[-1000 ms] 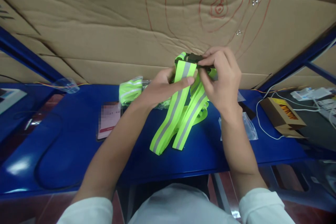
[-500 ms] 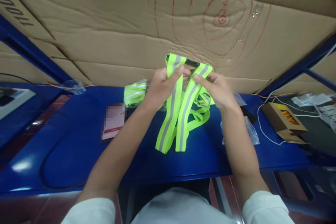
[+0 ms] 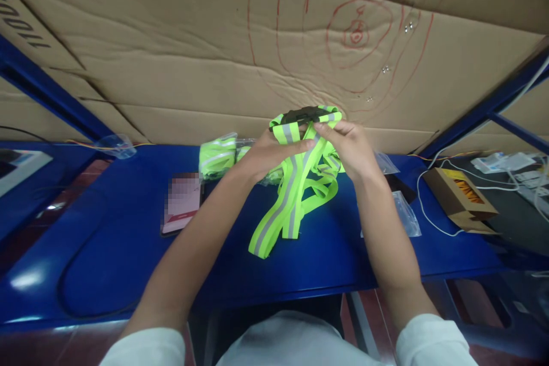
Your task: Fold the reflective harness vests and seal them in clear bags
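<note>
My left hand [image 3: 274, 154] closes its thumb over the fluorescent reflective strap [image 3: 274, 217], and my right hand [image 3: 350, 146] pinches it beside the black buckle [image 3: 300, 116]. The strap is in front of me over the blue surface [image 3: 343, 263], out of any wrapping, its loops hanging loose, not folded or gathered. Whether the buckle is fastened, I cannot tell. A bagged strap [image 3: 218, 157] lies packed beyond my left forearm.
</note>
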`<state>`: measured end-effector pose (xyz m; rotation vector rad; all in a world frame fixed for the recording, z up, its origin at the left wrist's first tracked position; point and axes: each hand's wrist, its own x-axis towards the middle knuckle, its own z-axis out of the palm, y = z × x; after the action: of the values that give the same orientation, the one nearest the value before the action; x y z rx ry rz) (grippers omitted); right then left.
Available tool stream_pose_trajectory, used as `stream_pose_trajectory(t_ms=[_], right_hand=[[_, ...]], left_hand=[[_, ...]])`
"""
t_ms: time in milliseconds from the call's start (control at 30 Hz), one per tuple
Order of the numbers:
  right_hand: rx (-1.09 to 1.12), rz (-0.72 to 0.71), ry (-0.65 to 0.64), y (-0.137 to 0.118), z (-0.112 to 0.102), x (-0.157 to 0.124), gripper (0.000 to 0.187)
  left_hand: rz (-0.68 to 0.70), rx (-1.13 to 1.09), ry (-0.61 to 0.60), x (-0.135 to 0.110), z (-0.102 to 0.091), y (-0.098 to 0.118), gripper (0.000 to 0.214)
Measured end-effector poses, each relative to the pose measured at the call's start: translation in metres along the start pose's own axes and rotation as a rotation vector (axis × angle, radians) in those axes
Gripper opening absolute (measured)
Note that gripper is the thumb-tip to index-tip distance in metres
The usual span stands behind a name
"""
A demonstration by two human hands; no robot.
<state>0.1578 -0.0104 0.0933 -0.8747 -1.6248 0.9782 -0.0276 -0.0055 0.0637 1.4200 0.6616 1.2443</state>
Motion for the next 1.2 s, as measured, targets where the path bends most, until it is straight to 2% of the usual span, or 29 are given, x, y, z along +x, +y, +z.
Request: stream_pose_trajectory(t_ms=[67, 133, 200, 233, 333, 467, 533, 633, 733, 833, 900, 967, 1100, 1200], right_hand=[[-0.275, -0.131, 0.038, -0.001, -0.004, 0.0, 0.044], [-0.512, -0.285, 0.054, -0.005, -0.009, -0.002, 0.059], [-0.65, -0.394, 0.018, -0.012, -0.013, -0.005, 0.074], [-0.694, -0.42, -0.017, -0.015, -0.013, -0.007, 0.072], [-0.795, -0.386, -0.059, -0.021, -0.01, -0.012, 0.045], [-0.897, -0.293, 0.111, -0.019, -0.004, -0.013, 0.048], [-0.903, -0.293, 0.18, -0.018, -0.004, -0.012, 0.049], [-0.813, -0.27, 0.204, -0.02, -0.008, -0.011, 0.052], [-0.635, -0.189, 0.176, -0.021, -0.015, -0.011, 0.054], [-0.393, -0.025, 0.098, -0.017, -0.022, -0.01, 0.05], [-0.248, 0.045, 0.023, -0.01, -0.026, -0.007, 0.04], [-0.197, 0.048, 0.0, -0.003, -0.027, -0.002, 0.032], [-0.454, -0.142, 0.054, -0.001, -0.027, 0.002, 0.025], [-0.595, -0.239, -0.099, -0.013, -0.023, -0.004, 0.035]], left_hand=[[0.002, -0.015, 0.06, 0.001, 0.001, -0.004, 0.053], [0.017, 0.006, 0.092, 0.002, 0.001, -0.006, 0.056], [0.014, 0.059, 0.065, 0.002, 0.0, -0.008, 0.056], [0.01, 0.093, 0.047, 0.001, -0.001, -0.009, 0.055], [-0.037, 0.167, 0.04, 0.0, -0.001, -0.013, 0.05], [-0.192, 0.112, 0.005, -0.002, 0.003, -0.018, 0.053], [-0.244, 0.062, -0.071, -0.004, 0.004, -0.017, 0.052], [-0.27, 0.038, -0.244, -0.008, 0.006, -0.01, 0.046], [-0.271, 0.009, -0.335, -0.013, 0.009, -0.004, 0.044], [-0.276, -0.015, -0.379, -0.016, 0.013, 0.0, 0.041], [-0.239, 0.016, -0.375, -0.017, 0.016, 0.001, 0.039], [-0.191, 0.056, -0.34, -0.017, 0.018, 0.0, 0.039], [-0.183, 0.05, -0.197, -0.013, 0.018, -0.008, 0.046], [-0.213, 0.006, -0.162, -0.01, 0.016, -0.01, 0.048]])
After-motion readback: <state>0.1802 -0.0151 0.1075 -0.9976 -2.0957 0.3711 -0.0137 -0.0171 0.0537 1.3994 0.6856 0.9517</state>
